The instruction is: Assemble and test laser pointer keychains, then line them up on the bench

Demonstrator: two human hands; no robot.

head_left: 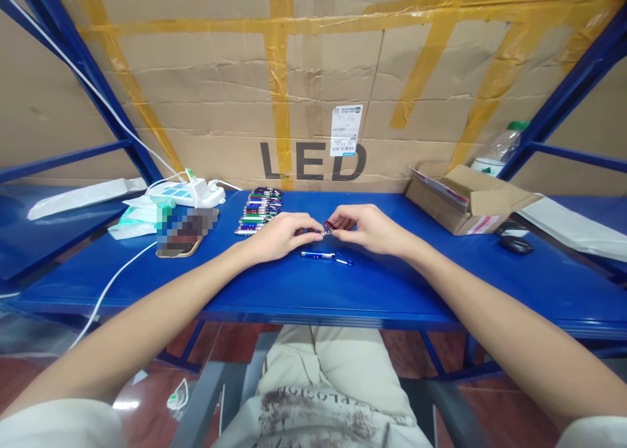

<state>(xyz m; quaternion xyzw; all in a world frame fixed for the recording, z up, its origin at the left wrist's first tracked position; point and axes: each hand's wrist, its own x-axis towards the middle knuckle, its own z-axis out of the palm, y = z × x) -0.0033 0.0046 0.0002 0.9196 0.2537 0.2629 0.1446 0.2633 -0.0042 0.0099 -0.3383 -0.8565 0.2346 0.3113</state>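
Note:
My left hand point(281, 237) and my right hand point(367, 230) meet fingertip to fingertip over the middle of the blue table. A small red carabiner clip point(330, 225) shows at my right fingertips, pinched between thumb and finger. The left thumb and finger close at a tiny silvery part point(325, 232) beside it; my fingers hide most of it. Just in front of both hands lies a blue keychain flashlight point(317, 255) with a blue carabiner attached. Beyond my left hand, several red, green, blue and silver keychain flashlights point(257, 211) lie in a stacked row.
A phone point(183, 242), a packet with green and white wrapping point(140, 216) and a white power strip point(183, 191) with cables are at the left. At the right are an opened cardboard box point(441, 206), a black mouse point(516, 244) and a bottle point(507, 149). Taped cardboard point(215, 108) rises behind.

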